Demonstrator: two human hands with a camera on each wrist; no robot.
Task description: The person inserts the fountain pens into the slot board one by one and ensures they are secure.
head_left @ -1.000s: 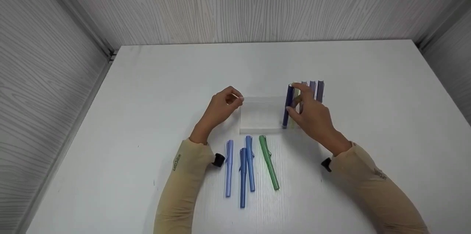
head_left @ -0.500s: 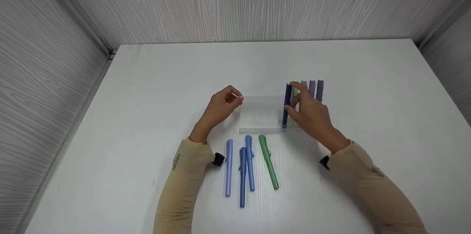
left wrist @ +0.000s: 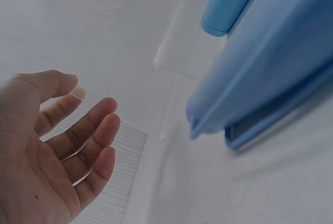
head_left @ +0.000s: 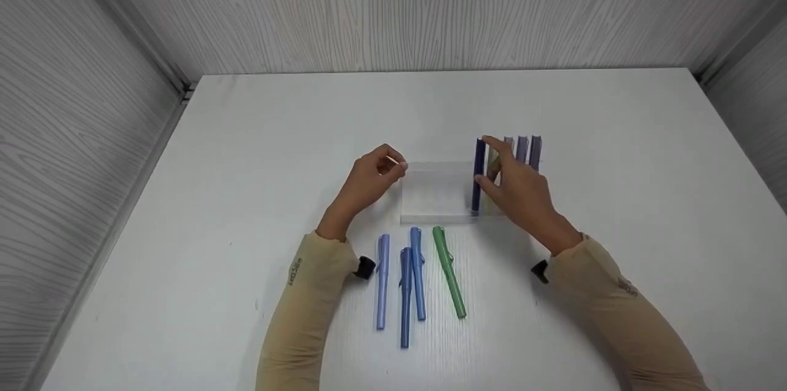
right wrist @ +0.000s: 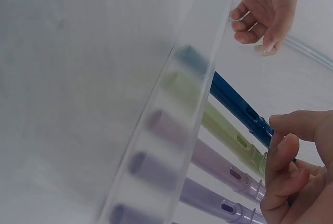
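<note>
My right hand (head_left: 522, 194) holds a dark blue pen (head_left: 477, 194) between thumb and fingers, its index fingertip at the pen's top end. The pen stands nearly upright, its lower end in a clear rack (head_left: 430, 219). In the right wrist view, a yellow-green pen (right wrist: 226, 130), a pink pen (right wrist: 218, 164) and a lilac pen (right wrist: 205, 198) lean in a row beside the dark blue pen (right wrist: 234, 99). My left hand (head_left: 369, 179) pinches the rack's far left corner with thumb and index finger; its other fingers curl loosely (left wrist: 88, 146).
On the white table (head_left: 246, 133), nearer than the rack, lie a lilac-blue pen (head_left: 382, 286), a darker blue pen (head_left: 405, 305), a mid-blue pen (head_left: 418, 274) and a green pen (head_left: 450, 274). Grey wood-grain panels (head_left: 393, 10) rise behind and at both sides.
My right hand has shifted slightly left, bringing the top of the dark blue pen a little left and making it more upright. The left hand stays at the rack's corner.
</note>
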